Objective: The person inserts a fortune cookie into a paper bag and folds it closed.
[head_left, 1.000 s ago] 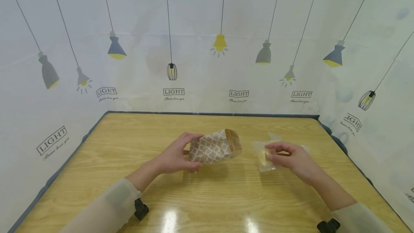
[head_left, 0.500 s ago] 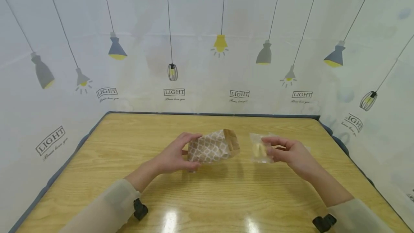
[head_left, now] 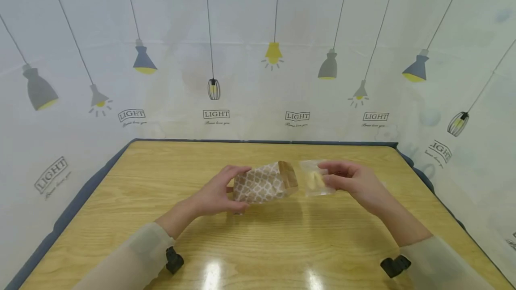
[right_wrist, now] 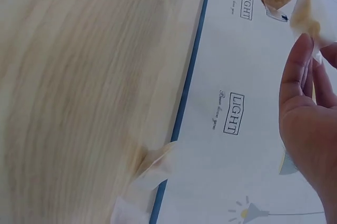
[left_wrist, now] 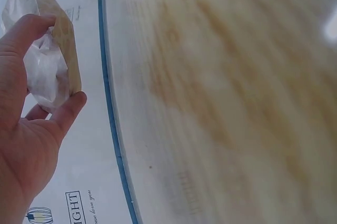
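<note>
A patterned brown and white paper bag [head_left: 260, 184] lies sideways above the table, its mouth facing right. My left hand [head_left: 213, 194] grips its closed end between thumb and fingers; in the left wrist view the hand [left_wrist: 31, 129] holds the bag [left_wrist: 50, 71] by its edges. Just right of the mouth, a small clear packet [head_left: 315, 180] with pale yellow contents is pinched in my right hand [head_left: 360, 187], with a small gap to the bag. The right wrist view shows the fingertips of the hand [right_wrist: 310, 113] on the packet [right_wrist: 308, 16].
Partly behind my right hand, other clear packets lie on the wooden table [head_left: 181, 245]; the right wrist view shows one packet [right_wrist: 155, 166] near the edge and part of another [right_wrist: 128, 212]. A printed lamp curtain [head_left: 242, 21] stands behind the table.
My right hand has carried the pinched packet left, away from the spot where other packets lie, close to the bag's mouth. My left hand and the bag have barely moved.
</note>
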`<state>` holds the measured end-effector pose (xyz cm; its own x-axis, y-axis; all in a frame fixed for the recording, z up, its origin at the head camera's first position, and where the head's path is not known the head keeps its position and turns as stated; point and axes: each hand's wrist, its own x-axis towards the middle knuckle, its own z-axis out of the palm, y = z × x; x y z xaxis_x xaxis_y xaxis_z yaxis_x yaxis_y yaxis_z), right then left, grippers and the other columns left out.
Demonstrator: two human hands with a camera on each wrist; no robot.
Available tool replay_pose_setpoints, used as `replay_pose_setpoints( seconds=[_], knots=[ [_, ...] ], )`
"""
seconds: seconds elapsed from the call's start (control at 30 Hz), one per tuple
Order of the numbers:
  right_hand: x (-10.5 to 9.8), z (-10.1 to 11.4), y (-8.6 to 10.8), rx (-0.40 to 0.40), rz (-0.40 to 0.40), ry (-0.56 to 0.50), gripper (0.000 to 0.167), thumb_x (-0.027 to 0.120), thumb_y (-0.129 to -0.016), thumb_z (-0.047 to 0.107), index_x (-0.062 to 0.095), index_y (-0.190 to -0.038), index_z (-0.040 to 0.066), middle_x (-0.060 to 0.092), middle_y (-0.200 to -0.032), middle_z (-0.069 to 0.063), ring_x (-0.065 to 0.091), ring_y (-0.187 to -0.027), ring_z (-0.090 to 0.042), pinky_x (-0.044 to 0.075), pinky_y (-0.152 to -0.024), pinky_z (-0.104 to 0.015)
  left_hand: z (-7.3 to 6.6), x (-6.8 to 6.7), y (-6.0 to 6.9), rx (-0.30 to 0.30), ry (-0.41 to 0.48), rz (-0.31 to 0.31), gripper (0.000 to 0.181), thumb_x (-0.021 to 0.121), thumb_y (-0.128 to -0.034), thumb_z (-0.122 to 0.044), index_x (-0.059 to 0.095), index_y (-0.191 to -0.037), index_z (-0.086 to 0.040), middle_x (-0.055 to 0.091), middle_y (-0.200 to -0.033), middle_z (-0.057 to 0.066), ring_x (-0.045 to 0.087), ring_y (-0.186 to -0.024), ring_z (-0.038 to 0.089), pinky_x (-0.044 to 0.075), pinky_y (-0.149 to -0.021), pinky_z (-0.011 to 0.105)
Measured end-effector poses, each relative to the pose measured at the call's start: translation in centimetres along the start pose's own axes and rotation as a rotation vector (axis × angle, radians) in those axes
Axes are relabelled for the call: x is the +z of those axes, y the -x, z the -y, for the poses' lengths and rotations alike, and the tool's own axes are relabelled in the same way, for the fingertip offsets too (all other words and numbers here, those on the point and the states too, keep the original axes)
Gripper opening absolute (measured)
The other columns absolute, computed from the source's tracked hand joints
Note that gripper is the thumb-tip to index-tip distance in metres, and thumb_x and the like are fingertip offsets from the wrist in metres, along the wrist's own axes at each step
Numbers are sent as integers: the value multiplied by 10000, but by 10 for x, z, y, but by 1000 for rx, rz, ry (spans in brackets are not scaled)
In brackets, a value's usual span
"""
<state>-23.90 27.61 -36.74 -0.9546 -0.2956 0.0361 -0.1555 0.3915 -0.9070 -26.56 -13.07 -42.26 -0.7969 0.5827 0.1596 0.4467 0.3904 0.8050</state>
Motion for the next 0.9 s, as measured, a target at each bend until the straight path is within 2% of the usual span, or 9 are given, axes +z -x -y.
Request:
replay_pose_setpoints(
  seconds=[0.23, 0.5, 0.73, 0.9],
  knots=[
    [11, 10, -11, -29, 63, -20, 432, 762, -1045, 239, 700, -1443, 82, 775, -1266, -14, 742, -1090, -127, 672, -922, -271, -1, 1, 0, 21, -1, 10, 980, 923, -849, -95, 398, -1676, -113, 457, -1548, 155, 488, -1474, 362, 600, -1172, 477],
    [18, 16, -19, -20, 98, -37, 434, 758, -1033, 194, 695, -1428, 25, 779, -1227, -40, 731, -1034, -121, 662, -888, -269, -2, 1, 0, 29, 15, 26, 976, 914, -839, -75, 409, -1672, -135, 449, -1553, 153, 483, -1475, 352, 586, -1187, 494],
    [21, 17, -24, 0, 85, -45, 442, 757, -1028, 180, 688, -1434, 20, 780, -1243, -48, 733, -1022, -115, 676, -879, -277, -2, 1, 0, 44, 40, 44, 1005, 922, -819, -50, 400, -1675, -126, 443, -1565, 163, 474, -1486, 380, 567, -1198, 547],
    [26, 16, -27, -10, 59, -48, 421, 772, -1012, 148, 702, -1403, 7, 799, -1185, -43, 752, -1010, -110, 694, -867, -296, -3, 1, 0, 40, 39, 46, 1025, 926, -811, -54, 387, -1681, -107, 438, -1580, 175, 471, -1492, 396, 562, -1201, 552]
  ],
)
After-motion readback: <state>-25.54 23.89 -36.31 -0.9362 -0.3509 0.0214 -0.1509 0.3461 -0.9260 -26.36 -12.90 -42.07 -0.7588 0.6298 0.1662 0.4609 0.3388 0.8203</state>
